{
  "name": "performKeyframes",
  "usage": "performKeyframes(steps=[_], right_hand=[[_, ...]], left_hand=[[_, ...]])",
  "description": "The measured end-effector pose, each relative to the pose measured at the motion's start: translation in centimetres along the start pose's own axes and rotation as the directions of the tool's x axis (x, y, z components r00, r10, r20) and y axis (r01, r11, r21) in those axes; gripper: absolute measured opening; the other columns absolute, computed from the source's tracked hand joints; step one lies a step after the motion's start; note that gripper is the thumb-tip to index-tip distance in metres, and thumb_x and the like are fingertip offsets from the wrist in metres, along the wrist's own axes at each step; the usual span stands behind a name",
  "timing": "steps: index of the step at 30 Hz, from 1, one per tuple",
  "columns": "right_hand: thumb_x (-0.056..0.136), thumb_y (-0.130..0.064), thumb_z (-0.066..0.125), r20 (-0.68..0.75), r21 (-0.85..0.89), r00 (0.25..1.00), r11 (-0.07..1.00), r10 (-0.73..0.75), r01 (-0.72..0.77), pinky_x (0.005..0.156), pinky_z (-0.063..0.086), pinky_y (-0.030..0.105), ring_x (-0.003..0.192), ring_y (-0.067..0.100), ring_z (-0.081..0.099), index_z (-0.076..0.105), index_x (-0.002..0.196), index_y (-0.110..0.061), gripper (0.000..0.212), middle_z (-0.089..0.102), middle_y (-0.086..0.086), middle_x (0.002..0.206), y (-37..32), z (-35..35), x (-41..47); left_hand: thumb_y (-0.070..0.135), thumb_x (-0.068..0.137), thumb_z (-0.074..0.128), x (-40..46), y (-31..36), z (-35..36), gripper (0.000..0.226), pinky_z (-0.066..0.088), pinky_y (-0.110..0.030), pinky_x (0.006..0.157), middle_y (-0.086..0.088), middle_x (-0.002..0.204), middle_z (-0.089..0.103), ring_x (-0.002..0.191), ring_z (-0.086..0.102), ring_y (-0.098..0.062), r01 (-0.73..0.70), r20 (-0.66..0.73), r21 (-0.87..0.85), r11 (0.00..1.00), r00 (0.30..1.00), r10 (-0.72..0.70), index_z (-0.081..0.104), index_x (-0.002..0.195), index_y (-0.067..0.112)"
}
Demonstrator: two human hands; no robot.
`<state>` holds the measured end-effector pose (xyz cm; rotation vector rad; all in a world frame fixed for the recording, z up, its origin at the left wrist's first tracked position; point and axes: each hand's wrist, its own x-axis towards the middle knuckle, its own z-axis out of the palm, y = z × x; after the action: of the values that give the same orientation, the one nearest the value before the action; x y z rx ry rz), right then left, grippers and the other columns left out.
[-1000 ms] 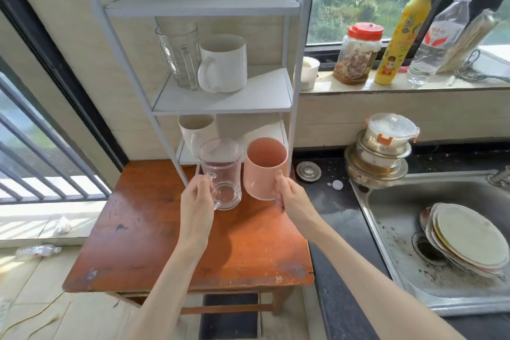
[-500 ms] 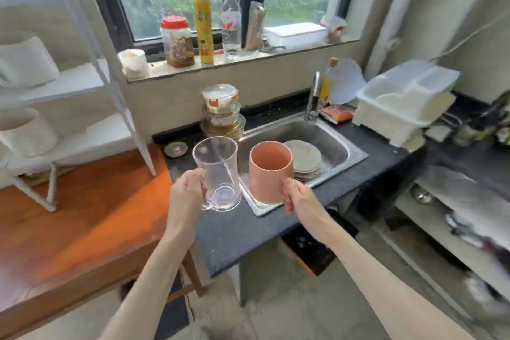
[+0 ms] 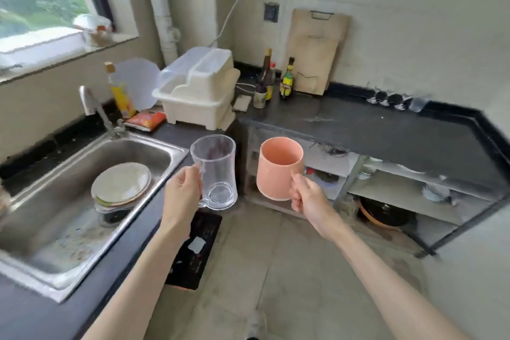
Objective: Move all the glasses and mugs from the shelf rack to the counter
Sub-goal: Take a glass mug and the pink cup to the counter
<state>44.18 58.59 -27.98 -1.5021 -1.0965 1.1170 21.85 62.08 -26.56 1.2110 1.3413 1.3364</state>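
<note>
My left hand [image 3: 183, 192] grips the handle of a clear glass mug [image 3: 216, 171], held upright in the air over the floor near the sink's right edge. My right hand [image 3: 307, 196] holds a pink mug [image 3: 277, 168] by its handle, also upright and empty, beside the glass mug. Ahead and to the right runs the black counter [image 3: 386, 130], with several clear glasses [image 3: 397, 98] standing at its far edge by the wall. The shelf rack is out of view.
A steel sink [image 3: 69, 212] with stacked plates [image 3: 121, 183] lies at left. A cream dish drainer [image 3: 198, 91], bottles [image 3: 287, 78] and a wooden cutting board [image 3: 316, 50] stand at the counter's corner. Open shelves [image 3: 400, 190] sit under the counter.
My view has swung right from the shelf rack past the sink to the black counter. Both hands kept their mugs and carried them along, now spread a little wider apart.
</note>
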Motion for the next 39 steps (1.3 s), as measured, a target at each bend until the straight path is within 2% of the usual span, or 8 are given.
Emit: performKeyframes(steps=[3,7,13,17,20,24,34,39], right_hand=[[0.099,-0.033,0.032,-0.101,0.052,0.994,0.998,0.038,-0.033,0.050,0.021,0.025,0.051,0.011,0.025,0.031,0.066,-0.018,0.036,0.029,-0.003,0.060,0.7,-5.7,2.9],[0.099,-0.030,0.033,-0.230,0.049,0.972,0.998,0.051,-0.040,0.051,0.023,0.028,0.052,0.012,0.026,0.033,0.066,-0.017,0.035,0.030,-0.001,0.060,1.4,-12.8,7.7],[0.098,-0.034,0.036,-0.369,0.137,0.924,0.989,0.097,-0.049,0.052,0.024,0.028,0.050,0.012,0.027,0.032,0.065,-0.018,0.037,0.031,-0.003,0.059,2.3,-22.5,13.6],[0.097,-0.036,0.037,-0.457,0.176,0.883,0.984,0.108,-0.030,0.052,0.023,0.030,0.050,0.013,0.027,0.031,0.062,-0.019,0.039,0.033,-0.012,0.049,3.3,-29.3,17.4],[0.097,-0.039,0.037,-0.495,0.206,0.859,0.978,0.132,-0.032,0.054,0.024,0.027,0.051,0.015,0.026,0.030,0.059,-0.021,0.042,0.031,-0.012,0.048,4.0,-33.7,20.2],[0.096,-0.042,0.038,-0.519,0.210,0.842,0.977,0.147,-0.041,0.060,0.028,0.028,0.050,0.014,0.029,0.030,0.058,-0.021,0.044,0.031,-0.010,0.050,5.2,-38.9,23.6],[0.096,-0.043,0.033,-0.391,0.048,0.895,0.976,0.215,-0.213,0.078,0.034,0.034,0.054,0.017,0.035,0.033,0.059,-0.016,0.046,0.035,-0.001,0.051,5.6,-55.0,33.8],[0.097,-0.042,0.034,-0.367,0.110,0.889,0.962,0.274,-0.251,0.071,0.036,0.029,0.051,0.016,0.034,0.034,0.060,-0.015,0.046,0.034,0.000,0.052,6.6,-60.5,37.8]], left_hand=[[0.022,0.085,0.043,3.1,-0.5,7.3,0.030,0.023,-0.017,0.041,0.014,0.044,0.033,0.041,0.027,-0.003,0.001,0.125,0.003,1.000,0.992,-0.001,0.037,0.056,0.016],[0.022,0.083,0.044,7.6,-0.7,17.1,0.018,0.024,-0.026,0.050,0.004,0.057,0.035,0.050,0.030,-0.005,0.019,0.230,-0.006,1.000,0.973,-0.017,0.049,0.069,0.011],[0.019,0.084,0.044,13.4,0.3,29.7,0.024,0.025,-0.030,0.054,0.004,0.057,0.034,0.055,0.029,-0.011,0.054,0.372,0.018,0.998,0.926,-0.057,0.038,0.061,0.016],[0.029,0.079,0.043,15.8,0.0,37.4,0.017,0.028,-0.031,0.061,-0.002,0.068,0.040,0.065,0.034,-0.015,0.078,0.479,0.049,0.996,0.873,-0.092,0.049,0.073,0.014],[0.024,0.085,0.043,17.3,-0.4,42.4,0.019,0.027,-0.030,0.059,0.000,0.065,0.038,0.063,0.032,-0.015,0.084,0.521,0.083,0.993,0.846,-0.115,0.045,0.070,0.013],[0.025,0.086,0.041,18.9,-1.1,49.0,0.029,0.024,-0.029,0.055,0.003,0.057,0.032,0.052,0.028,-0.010,0.069,0.564,0.152,0.986,0.813,-0.143,0.033,0.061,0.016],[0.020,0.084,0.038,22.4,-1.5,67.3,0.029,0.023,-0.031,0.058,0.000,0.055,0.030,0.057,0.024,-0.016,0.134,0.540,0.177,0.975,0.815,-0.210,0.028,0.057,0.017],[0.019,0.082,0.038,24.2,-2.8,73.8,0.023,0.025,-0.033,0.061,-0.004,0.062,0.030,0.061,0.026,-0.018,0.238,0.499,0.150,0.960,0.819,-0.281,0.031,0.061,0.017]])
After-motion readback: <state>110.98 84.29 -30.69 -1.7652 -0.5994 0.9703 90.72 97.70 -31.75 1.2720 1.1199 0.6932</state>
